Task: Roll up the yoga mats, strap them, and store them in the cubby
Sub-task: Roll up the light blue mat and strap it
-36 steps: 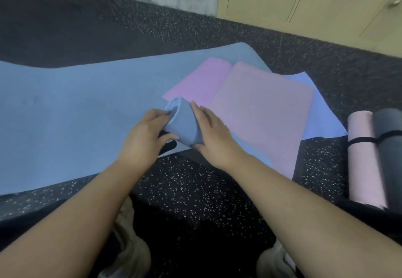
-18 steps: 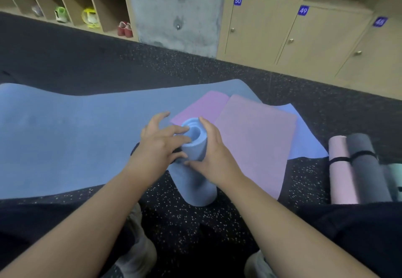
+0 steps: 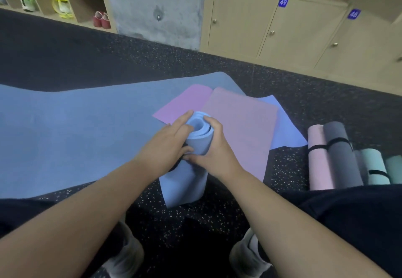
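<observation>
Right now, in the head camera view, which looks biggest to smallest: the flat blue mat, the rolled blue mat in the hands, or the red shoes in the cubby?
1. Flat blue mat, by far.
2. Rolled blue mat, held by both hands.
3. Red shoes, though they sit much farther away, so they look smaller than they are.

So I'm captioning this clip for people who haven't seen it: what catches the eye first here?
Both hands, left hand and right hand, hold a rolled light blue mat standing on end at the centre of the speckled floor. Behind it flat mats overlap, a big blue mat and a pink mat. At the right lie rolled mats with black straps.
</observation>
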Tool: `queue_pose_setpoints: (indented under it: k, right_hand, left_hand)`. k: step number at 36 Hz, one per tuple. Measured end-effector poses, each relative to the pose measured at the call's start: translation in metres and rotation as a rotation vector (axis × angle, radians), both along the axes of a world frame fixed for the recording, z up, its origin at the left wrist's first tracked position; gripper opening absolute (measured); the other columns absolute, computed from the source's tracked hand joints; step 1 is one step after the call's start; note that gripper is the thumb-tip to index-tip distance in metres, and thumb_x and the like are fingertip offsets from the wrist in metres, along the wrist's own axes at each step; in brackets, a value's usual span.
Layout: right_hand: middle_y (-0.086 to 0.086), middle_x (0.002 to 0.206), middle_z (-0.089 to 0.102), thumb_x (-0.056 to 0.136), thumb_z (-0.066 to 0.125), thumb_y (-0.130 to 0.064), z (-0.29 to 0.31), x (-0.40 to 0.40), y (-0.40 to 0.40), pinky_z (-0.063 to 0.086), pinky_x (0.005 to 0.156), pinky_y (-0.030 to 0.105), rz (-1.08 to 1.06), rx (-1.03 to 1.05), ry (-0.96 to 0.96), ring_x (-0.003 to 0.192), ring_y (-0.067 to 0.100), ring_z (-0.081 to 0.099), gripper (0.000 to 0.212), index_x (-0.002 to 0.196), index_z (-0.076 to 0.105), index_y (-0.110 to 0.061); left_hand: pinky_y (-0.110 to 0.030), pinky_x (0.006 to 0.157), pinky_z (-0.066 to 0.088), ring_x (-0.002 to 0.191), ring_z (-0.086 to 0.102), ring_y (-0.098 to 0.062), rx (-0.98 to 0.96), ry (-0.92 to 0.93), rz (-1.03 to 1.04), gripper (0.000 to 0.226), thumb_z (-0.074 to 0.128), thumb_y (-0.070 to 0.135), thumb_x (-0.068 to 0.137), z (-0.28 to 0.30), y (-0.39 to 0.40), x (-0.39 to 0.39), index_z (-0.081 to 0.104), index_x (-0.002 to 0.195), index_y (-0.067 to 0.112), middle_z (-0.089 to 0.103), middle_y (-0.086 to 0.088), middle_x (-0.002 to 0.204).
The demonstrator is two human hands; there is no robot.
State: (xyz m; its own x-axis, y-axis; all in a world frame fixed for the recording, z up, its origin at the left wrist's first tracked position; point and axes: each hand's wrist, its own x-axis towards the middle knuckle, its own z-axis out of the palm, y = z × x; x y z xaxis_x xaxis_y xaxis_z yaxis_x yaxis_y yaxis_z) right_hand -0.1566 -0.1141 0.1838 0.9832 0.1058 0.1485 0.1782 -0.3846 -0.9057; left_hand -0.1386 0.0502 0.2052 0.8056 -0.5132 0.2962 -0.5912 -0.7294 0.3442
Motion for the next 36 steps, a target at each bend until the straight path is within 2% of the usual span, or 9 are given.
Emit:
queue_pose_setpoints:
  k: [6, 10, 13, 15, 18, 21, 24, 31, 36]
  right_hand:
    - [-0.013, 0.131, 0.049, 0.065, 0.089, -0.019, 0.007, 0.006, 0.005, 0.046, 0.097, 0.027, -0.068, 0.02, 0.008, 0.115, 0.005, 0.052, 0.088, 0.114, 0.027, -0.058]
    - [-0.017, 0.124, 0.055, 0.062, 0.087, -0.02, 0.006, 0.007, 0.007, 0.051, 0.094, 0.035, -0.148, 0.022, 0.034, 0.11, 0.006, 0.057, 0.088, 0.107, 0.029, -0.069]
    - [-0.017, 0.121, 0.056, 0.06, 0.085, -0.021, 0.008, 0.009, 0.001, 0.05, 0.094, 0.034, -0.256, 0.02, 0.045, 0.107, 0.008, 0.058, 0.084, 0.109, 0.03, -0.061]
    - [-0.019, 0.117, 0.054, 0.061, 0.083, -0.02, 0.01, 0.011, -0.005, 0.049, 0.092, 0.032, -0.306, 0.03, 0.059, 0.106, 0.009, 0.057, 0.082, 0.111, 0.029, -0.057]
    - [-0.02, 0.117, 0.054, 0.061, 0.084, -0.02, 0.011, 0.012, -0.008, 0.048, 0.092, 0.029, -0.312, 0.033, 0.068, 0.107, 0.009, 0.056, 0.082, 0.11, 0.029, -0.056]
    - [-0.017, 0.122, 0.053, 0.062, 0.085, -0.021, 0.01, 0.01, -0.004, 0.046, 0.093, 0.027, -0.273, 0.009, 0.059, 0.109, 0.009, 0.055, 0.083, 0.113, 0.029, -0.054]
    - [-0.016, 0.124, 0.053, 0.061, 0.086, -0.022, 0.009, 0.007, -0.003, 0.046, 0.095, 0.029, -0.252, -0.015, 0.043, 0.11, 0.008, 0.054, 0.084, 0.115, 0.029, -0.052]
    - [-0.018, 0.118, 0.054, 0.063, 0.087, -0.019, 0.014, -0.003, -0.008, 0.046, 0.089, 0.022, -0.15, -0.048, 0.07, 0.105, 0.005, 0.055, 0.083, 0.118, 0.031, -0.046]
    - [-0.024, 0.111, 0.052, 0.065, 0.085, -0.014, 0.019, -0.014, -0.013, 0.04, 0.076, 0.006, -0.093, -0.036, 0.095, 0.097, -0.008, 0.053, 0.08, 0.119, 0.032, -0.041]
  left_hand:
    - [-0.037, 0.095, 0.037, 0.115, 0.05, -0.037, 0.323, 0.005, -0.026, 0.039, 0.051, 0.022, 0.099, 0.02, 0.003, 0.009, 0.045, 0.136, 0.012, 0.005, -0.002, 0.162]
    - [-0.031, 0.089, 0.041, 0.119, 0.052, -0.005, 0.367, 0.005, -0.107, 0.049, 0.039, 0.051, 0.099, 0.033, 0.012, 0.014, 0.024, 0.146, 0.053, 0.038, 0.015, 0.147]
    - [-0.022, 0.112, 0.021, 0.139, 0.03, -0.009, 0.218, 0.09, -0.09, 0.067, 0.038, 0.002, 0.097, 0.041, 0.019, 0.016, 0.017, 0.152, 0.034, 0.011, 0.014, 0.157]
    - [-0.017, 0.11, 0.021, 0.134, 0.043, -0.021, 0.101, -0.048, -0.101, 0.075, 0.033, -0.018, 0.08, 0.039, 0.028, 0.02, 0.037, 0.147, 0.016, 0.036, -0.002, 0.151]
    - [-0.025, 0.088, 0.039, 0.092, 0.054, -0.02, -0.057, -0.089, 0.002, 0.053, 0.037, -0.005, 0.09, 0.037, 0.029, 0.017, 0.053, 0.137, 0.014, 0.051, 0.001, 0.107]
    - [-0.029, 0.08, 0.037, 0.09, 0.049, -0.019, -0.012, 0.151, 0.154, 0.059, 0.053, 0.022, 0.098, 0.03, 0.024, 0.012, 0.027, 0.151, 0.028, 0.04, 0.006, 0.099]
    - [-0.032, 0.083, 0.038, 0.091, 0.043, -0.018, 0.09, 0.325, 0.188, 0.07, 0.059, 0.029, 0.094, 0.02, 0.025, 0.012, 0.019, 0.15, 0.039, 0.042, 0.003, 0.102]
    - [-0.022, 0.051, 0.032, 0.081, 0.049, -0.018, 0.167, 0.185, 0.162, 0.011, 0.044, 0.022, 0.1, 0.02, 0.017, 0.014, 0.047, 0.111, 0.022, 0.049, 0.005, 0.098]
    - [-0.023, 0.063, 0.031, 0.08, 0.045, -0.007, 0.127, 0.244, 0.113, 0.02, 0.038, 0.031, 0.097, 0.024, 0.012, 0.008, 0.037, 0.117, 0.035, 0.059, 0.007, 0.11]
